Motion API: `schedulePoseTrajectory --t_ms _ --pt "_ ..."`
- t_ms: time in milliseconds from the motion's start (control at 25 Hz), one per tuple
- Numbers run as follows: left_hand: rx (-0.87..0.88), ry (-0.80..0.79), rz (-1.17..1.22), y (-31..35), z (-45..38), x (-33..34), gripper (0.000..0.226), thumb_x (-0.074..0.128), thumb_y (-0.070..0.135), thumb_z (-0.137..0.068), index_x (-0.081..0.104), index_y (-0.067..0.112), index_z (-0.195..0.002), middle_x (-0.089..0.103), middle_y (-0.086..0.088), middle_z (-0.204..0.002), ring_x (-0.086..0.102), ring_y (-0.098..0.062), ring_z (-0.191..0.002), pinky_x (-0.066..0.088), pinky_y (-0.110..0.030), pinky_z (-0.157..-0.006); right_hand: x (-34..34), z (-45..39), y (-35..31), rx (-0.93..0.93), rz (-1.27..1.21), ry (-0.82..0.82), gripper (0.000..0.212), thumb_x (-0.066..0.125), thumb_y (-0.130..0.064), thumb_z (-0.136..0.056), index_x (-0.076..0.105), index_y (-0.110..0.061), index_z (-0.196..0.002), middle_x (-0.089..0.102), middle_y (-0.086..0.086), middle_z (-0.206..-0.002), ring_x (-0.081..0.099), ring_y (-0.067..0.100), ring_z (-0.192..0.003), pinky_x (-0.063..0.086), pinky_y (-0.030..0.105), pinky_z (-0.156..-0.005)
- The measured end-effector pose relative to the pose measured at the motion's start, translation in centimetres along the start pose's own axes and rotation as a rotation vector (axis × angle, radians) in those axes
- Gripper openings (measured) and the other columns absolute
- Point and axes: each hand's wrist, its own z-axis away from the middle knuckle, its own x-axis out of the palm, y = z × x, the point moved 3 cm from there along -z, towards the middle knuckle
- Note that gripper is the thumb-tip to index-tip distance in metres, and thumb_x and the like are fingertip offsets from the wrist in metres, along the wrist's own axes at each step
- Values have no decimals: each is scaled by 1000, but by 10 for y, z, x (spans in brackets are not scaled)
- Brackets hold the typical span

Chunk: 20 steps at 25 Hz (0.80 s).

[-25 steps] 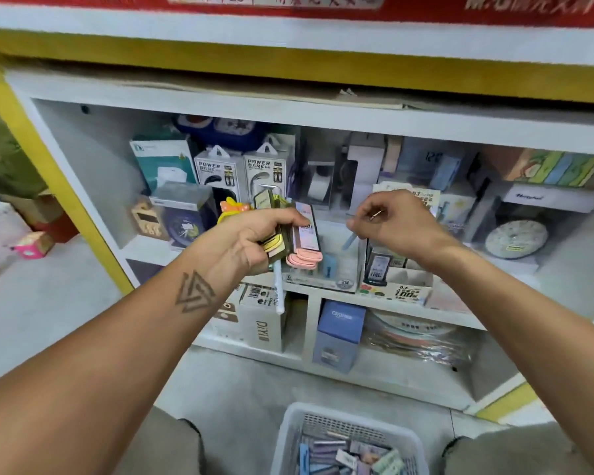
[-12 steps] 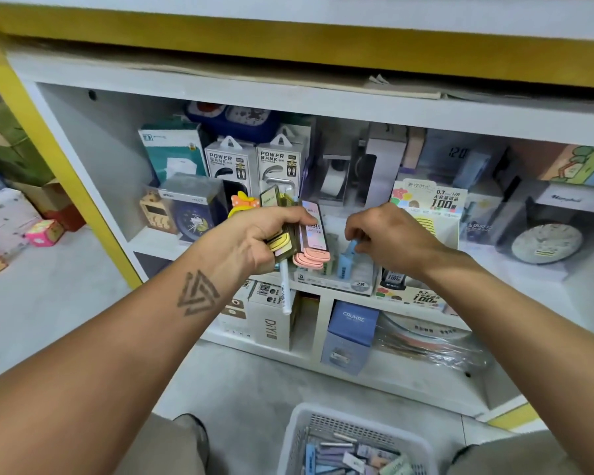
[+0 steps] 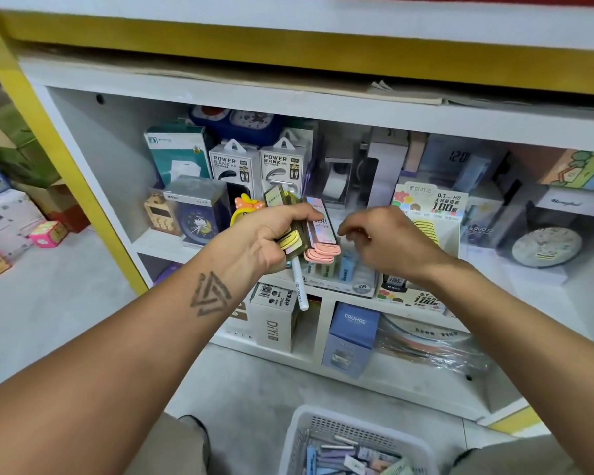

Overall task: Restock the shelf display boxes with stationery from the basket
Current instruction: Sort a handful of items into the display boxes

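Note:
My left hand (image 3: 264, 234) grips a bundle of slim stationery packs (image 3: 318, 231) with yellow and pink ends, and a white pen (image 3: 299, 286) hangs down from the same grip. It is held in front of the middle shelf. Just right of the bundle, my right hand (image 3: 388, 241) hovers with loosely curled fingers and holds nothing. Below both hands a clear display box marked 2B (image 3: 352, 281) holds small blue and white packs. Beside it stands a display box with a 0.7 HB card (image 3: 429, 207). The white basket (image 3: 297, 437) of mixed stationery sits on the floor at the bottom.
Power bank boxes (image 3: 258, 166), clocks (image 3: 196, 217) and tape holders fill the back of the shelf. A DIY box (image 3: 273, 323) and a blue CRUHRE box (image 3: 352, 337) stand on the lower shelf. Pink boxes (image 3: 47, 233) lie on the floor at left.
My right hand has let go of the blue pack it lowered into the 2B box and has lifted left toward the bundle. My left hand has stayed put.

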Motion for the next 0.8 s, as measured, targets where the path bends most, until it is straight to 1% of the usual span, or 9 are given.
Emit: schedulePoseTrajectory --t_ms 80,160,200,280,440,560,640,720,800 --pt "17 23 47 3 0 5 5 63 -1 -88 65 2 -85 71 -16 -69 69 -27 -53 59 -43 -49 -5 9 -4 267 -599 -105 22 51 6 -91 61 -11 -99 77 13 -87 71 19 -66 53 29 -58" --pt "35 43 94 4 -1 11 5 62 0 -88 65 3 -90 69 -16 -80 69 -28 -63 60 -45 -58 -6 23 -13 407 -1024 -318 9 57 2 -91 57 -4 -98 75 23 -90 68 21 -56 45 24 -43" --pt "46 53 114 4 -1 14 9 62 -1 -88 65 3 -96 69 -17 -88 68 -29 -70 60 -45 -64 -5 28 -16 420 -1056 -384 9 65 -6 -91 59 -4 -97 75 24 -93 67 21 -56 42 21 -41" --pt "74 91 150 2 -3 19 25 63 -2 -87 65 1 -112 67 -21 -104 66 -33 -85 59 -51 -76 2 34 -24 400 -979 -419 28 81 -23 -83 63 -6 -97 76 19 -91 64 18 -55 35 20 -40" --pt "126 173 220 -1 -7 22 44 67 -4 -83 61 -2 -127 67 -23 -119 68 -35 -94 57 -56 -81 10 38 -24 388 -987 -320 38 84 -7 -77 55 -6 -101 74 24 -85 59 18 -51 36 19 -40" --pt "115 184 223 1 -8 17 18 66 1 -88 65 0 -105 69 -19 -103 68 -33 -82 60 -49 -59 2 49 -15 329 -948 -503 34 79 2 -80 60 1 -108 73 23 -83 60 17 -54 46 20 -49" --pt "86 172 215 3 -10 11 2 62 5 -92 61 4 -90 66 -17 -90 65 -30 -74 53 -50 -42 -5 61 -7 295 -863 -647 33 74 6 -82 60 1 -112 73 21 -82 61 18 -55 50 21 -53" --pt "76 144 211 6 -11 6 1 60 6 -93 60 6 -93 65 -17 -89 64 -31 -75 51 -52 -36 -11 68 4 279 -812 -696 28 70 9 -83 61 2 -109 73 24 -84 61 20 -57 51 23 -55" --pt "74 100 200 7 -9 8 8 61 4 -92 62 6 -100 68 -18 -92 66 -33 -78 52 -56 -39 -21 72 15 287 -815 -646 22 65 10 -84 61 2 -104 72 27 -87 61 22 -58 50 23 -53"
